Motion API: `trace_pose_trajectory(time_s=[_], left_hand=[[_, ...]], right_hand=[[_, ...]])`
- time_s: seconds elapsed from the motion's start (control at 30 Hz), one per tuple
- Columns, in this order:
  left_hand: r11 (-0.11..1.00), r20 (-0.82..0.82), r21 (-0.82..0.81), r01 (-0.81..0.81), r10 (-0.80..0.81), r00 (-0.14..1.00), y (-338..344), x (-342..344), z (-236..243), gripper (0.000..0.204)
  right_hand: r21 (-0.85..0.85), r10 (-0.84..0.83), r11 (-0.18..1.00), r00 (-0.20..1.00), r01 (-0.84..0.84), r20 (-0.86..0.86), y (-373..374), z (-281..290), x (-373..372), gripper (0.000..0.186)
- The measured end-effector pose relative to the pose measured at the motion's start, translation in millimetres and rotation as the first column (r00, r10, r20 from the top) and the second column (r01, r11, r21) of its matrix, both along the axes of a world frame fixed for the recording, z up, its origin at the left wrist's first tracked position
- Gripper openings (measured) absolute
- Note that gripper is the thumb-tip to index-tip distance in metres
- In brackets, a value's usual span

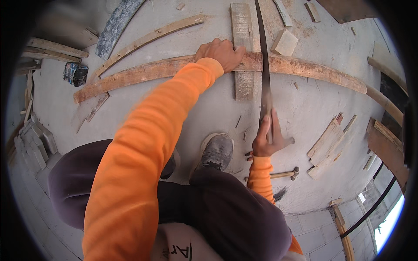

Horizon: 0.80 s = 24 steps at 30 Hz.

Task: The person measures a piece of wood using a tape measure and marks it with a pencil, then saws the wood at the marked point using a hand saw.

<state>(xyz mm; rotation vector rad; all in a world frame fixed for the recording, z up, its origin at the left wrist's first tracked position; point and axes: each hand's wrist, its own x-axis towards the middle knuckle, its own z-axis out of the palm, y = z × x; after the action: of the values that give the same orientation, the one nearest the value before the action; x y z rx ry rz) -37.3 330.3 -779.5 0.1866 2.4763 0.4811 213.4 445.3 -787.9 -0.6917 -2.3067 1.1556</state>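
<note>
A long wooden plank (135, 76) lies crosswise over a short board (243, 26) on the floor. My left hand (220, 53) presses on the plank, its fingers curled over it near the crossing. Just right of that board, the dark blade of a handsaw (264, 56) crosses the plank, touching it and pointing away from me. Nearer my knees, my right hand (269, 138) is closed round the saw's handle, with thumb and forefinger stretched along it. The fingers hide most of the handle.
A hammer (285, 175) lies beside my right forearm. Wood scraps (332, 143) and a pale block (284, 42) lie to the right. Another narrow board (152, 38) and a dark container (75, 74) are at the left. My shoe (216, 152) stands close to the work.
</note>
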Motion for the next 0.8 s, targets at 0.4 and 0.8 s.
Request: trace_pose_trajectory(time_s=[0.4, 0.8], left_hand=[[0.999, 0.017, -0.015, 0.039, -0.039, 0.999, 11, -1, 4, 0.061], [0.999, 0.033, 0.04, 0.032, -0.033, 0.999, 11, 2, 7, 0.061]], right_hand=[[-0.002, -0.022, 1.0, 0.995, 0.022, -0.1, 11, 6, -67, 0.029], [-0.137, -0.101, 0.981, 0.962, 0.14, 0.254, -5, 31, 65, 0.03]])
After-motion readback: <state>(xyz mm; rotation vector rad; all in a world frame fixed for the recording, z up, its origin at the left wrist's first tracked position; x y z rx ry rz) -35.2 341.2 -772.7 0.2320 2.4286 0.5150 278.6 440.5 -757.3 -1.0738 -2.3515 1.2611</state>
